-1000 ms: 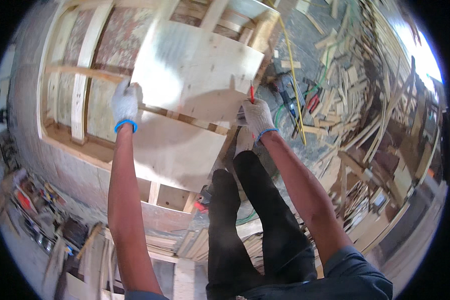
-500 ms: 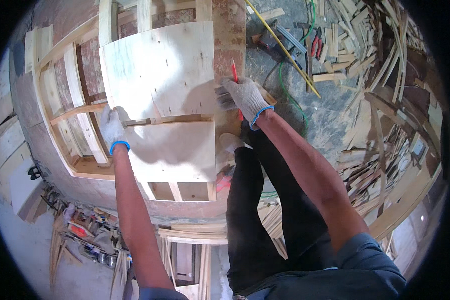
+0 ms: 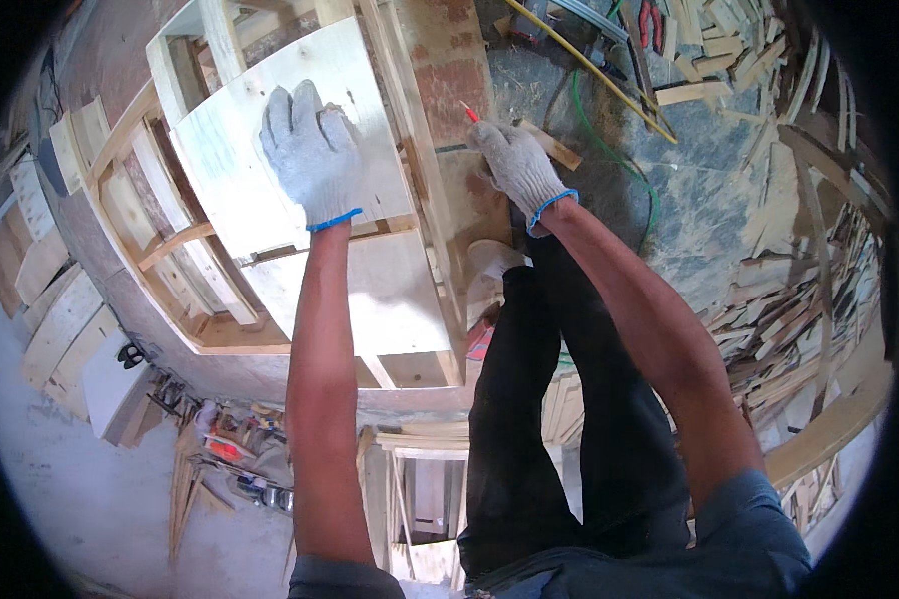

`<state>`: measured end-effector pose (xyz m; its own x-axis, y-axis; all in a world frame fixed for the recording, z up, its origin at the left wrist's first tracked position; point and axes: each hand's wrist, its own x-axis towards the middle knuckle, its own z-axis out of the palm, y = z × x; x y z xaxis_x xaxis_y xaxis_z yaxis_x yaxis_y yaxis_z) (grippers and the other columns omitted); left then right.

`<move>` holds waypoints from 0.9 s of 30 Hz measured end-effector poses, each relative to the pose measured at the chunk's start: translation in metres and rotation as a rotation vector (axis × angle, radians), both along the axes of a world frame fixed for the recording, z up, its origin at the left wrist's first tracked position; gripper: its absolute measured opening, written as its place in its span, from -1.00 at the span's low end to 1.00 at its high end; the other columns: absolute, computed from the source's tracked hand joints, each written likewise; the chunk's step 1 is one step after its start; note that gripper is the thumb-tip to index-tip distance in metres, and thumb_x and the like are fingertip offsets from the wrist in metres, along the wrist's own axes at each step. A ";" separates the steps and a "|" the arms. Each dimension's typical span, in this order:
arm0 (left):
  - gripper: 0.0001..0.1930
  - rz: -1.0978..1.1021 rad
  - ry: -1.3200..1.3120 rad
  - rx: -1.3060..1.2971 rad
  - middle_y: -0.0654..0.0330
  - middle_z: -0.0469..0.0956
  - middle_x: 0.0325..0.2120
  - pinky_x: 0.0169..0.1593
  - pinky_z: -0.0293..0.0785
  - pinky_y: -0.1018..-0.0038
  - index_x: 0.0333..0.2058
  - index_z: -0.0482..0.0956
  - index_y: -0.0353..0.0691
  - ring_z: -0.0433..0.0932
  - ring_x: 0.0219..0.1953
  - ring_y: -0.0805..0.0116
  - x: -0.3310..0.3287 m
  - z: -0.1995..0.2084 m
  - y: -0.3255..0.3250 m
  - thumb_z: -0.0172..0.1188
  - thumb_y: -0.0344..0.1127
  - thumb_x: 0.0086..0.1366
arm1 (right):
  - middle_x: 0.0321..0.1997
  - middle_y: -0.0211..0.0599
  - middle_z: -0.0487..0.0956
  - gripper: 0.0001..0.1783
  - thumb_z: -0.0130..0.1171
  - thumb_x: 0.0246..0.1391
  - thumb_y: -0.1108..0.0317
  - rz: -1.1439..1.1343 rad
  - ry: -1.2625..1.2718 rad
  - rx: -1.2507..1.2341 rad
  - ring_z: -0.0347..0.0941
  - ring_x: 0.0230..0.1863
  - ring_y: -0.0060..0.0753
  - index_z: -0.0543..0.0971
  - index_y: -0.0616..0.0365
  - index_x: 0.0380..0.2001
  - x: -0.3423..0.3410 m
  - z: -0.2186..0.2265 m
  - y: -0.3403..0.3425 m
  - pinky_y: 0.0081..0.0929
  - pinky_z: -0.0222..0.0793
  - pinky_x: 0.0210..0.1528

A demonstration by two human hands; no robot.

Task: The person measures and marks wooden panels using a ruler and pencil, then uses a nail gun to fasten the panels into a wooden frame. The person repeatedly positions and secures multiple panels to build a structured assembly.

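My left hand, in a grey knit glove with a blue cuff, lies flat on a pale plywood panel, fingers spread. That panel rests on a wooden slatted frame. Below it on the same frame is a second plywood sheet, with a narrow gap between the two. To the right of the frame, my gloved right hand is closed around a red pencil; its tip sticks out past the fingers, and the rest is hidden by the hand.
A curved wooden frame adjoins on the left. Right of my hand lie a yellow strip, a green cord and red-handled pliers. Wood offcuts are heaped at the right. Curved boards lie far left.
My left hand has moved from the panel's left edge onto its face. The slatted frame now sits at an angle, showing its right side rails. My right hand keeps the pencil.
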<state>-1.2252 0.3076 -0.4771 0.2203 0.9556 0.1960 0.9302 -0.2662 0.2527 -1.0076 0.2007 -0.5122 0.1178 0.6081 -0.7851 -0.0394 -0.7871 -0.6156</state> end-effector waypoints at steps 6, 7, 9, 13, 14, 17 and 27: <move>-0.61 0.048 0.052 0.062 -0.18 0.34 0.14 0.23 0.18 0.04 0.07 0.48 -0.27 0.27 0.19 -0.15 0.011 -0.016 -0.007 0.01 -0.32 0.29 | -0.47 -0.09 0.61 -0.52 -0.02 0.22 0.04 0.007 -0.004 0.076 0.59 -0.40 -0.24 0.60 0.29 -0.17 -0.010 -0.005 0.021 -0.31 0.44 -0.27; -0.62 0.039 0.059 0.064 -0.21 0.34 0.13 0.21 0.19 0.01 0.06 0.48 -0.27 0.28 0.16 -0.18 0.013 -0.014 -0.006 0.02 -0.33 0.28 | -0.45 -0.08 0.61 -0.54 0.00 0.20 0.05 0.028 -0.040 0.134 0.59 -0.37 -0.24 0.61 0.27 -0.18 -0.013 -0.015 0.029 -0.33 0.43 -0.26; -0.62 0.048 0.077 0.053 -0.23 0.32 0.13 0.18 0.20 -0.03 0.05 0.46 -0.29 0.27 0.15 -0.21 0.013 -0.016 -0.005 0.02 -0.35 0.27 | -0.44 -0.04 0.61 -0.54 0.01 0.20 0.05 -0.054 0.035 0.166 0.58 -0.35 -0.19 0.60 0.27 -0.17 -0.019 -0.017 0.050 -0.31 0.43 -0.24; -0.62 0.053 0.052 0.028 -0.23 0.31 0.13 0.19 0.19 0.00 0.06 0.45 -0.32 0.27 0.16 -0.21 0.017 -0.012 -0.004 0.02 -0.40 0.25 | -0.41 -0.03 0.60 -0.56 0.03 0.19 0.05 -0.133 0.000 0.361 0.56 -0.34 -0.09 0.61 0.23 -0.19 -0.032 -0.019 0.091 -0.26 0.41 -0.23; -0.61 0.048 0.047 0.025 -0.24 0.30 0.14 0.20 0.19 0.00 0.06 0.45 -0.33 0.26 0.16 -0.21 0.017 -0.012 -0.004 0.02 -0.41 0.25 | -0.41 -0.04 0.60 -0.56 0.03 0.19 0.04 -0.134 -0.020 0.410 0.55 -0.35 -0.08 0.61 0.23 -0.20 -0.032 -0.019 0.101 -0.25 0.41 -0.23; -0.60 0.052 0.035 0.008 -0.24 0.29 0.15 0.21 0.18 0.02 0.07 0.43 -0.35 0.26 0.17 -0.21 0.017 -0.012 -0.005 0.02 -0.44 0.25 | -0.43 -0.03 0.59 -0.55 0.06 0.17 0.01 -0.066 -0.096 0.490 0.55 -0.36 -0.11 0.61 0.24 -0.27 -0.034 -0.022 0.120 -0.24 0.42 -0.24; -0.59 0.033 0.040 0.013 -0.25 0.28 0.17 0.23 0.15 -0.01 0.10 0.42 -0.37 0.24 0.20 -0.22 0.013 -0.017 -0.004 0.00 -0.41 0.27 | -0.53 -0.22 0.57 -0.58 0.09 0.16 0.07 -0.042 0.250 0.365 0.47 -0.53 -0.39 0.62 0.27 -0.37 -0.031 -0.022 0.139 -0.38 0.41 -0.37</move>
<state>-1.2121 0.3034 -0.4938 0.1965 0.9599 0.1998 0.9478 -0.2382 0.2122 -1.0385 0.3393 -0.5345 -0.0178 0.8493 -0.5276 -0.2493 -0.5148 -0.8203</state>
